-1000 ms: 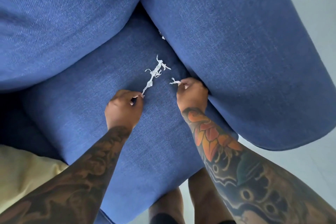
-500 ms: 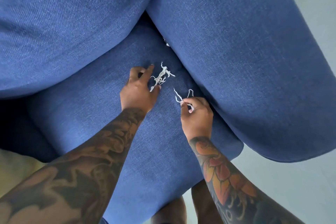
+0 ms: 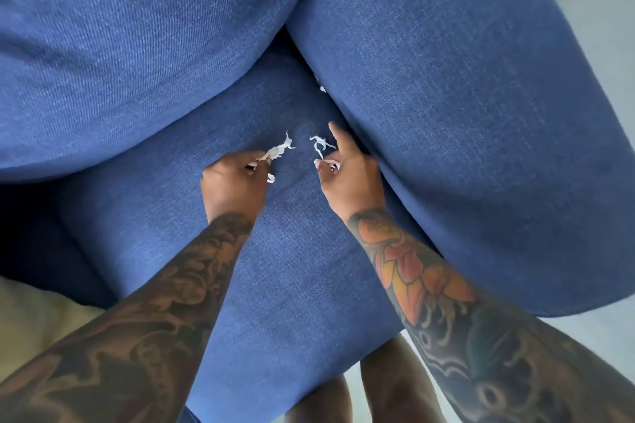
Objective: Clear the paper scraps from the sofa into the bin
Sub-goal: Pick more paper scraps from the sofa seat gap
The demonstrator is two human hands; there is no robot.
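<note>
On the blue sofa (image 3: 281, 271) seat, a white paper scrap (image 3: 279, 150) is pinched by the left hand (image 3: 234, 184). Just beside it, a second scrap (image 3: 319, 145) is pinched by the right hand (image 3: 350, 178), whose forefinger is held straight out by the armrest (image 3: 481, 113).

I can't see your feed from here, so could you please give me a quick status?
Left hand pinching a scrap clump. Right hand pinching a thin scrap, index finger out. More scrap bits in the armrest gap. No bin in view.
</note>
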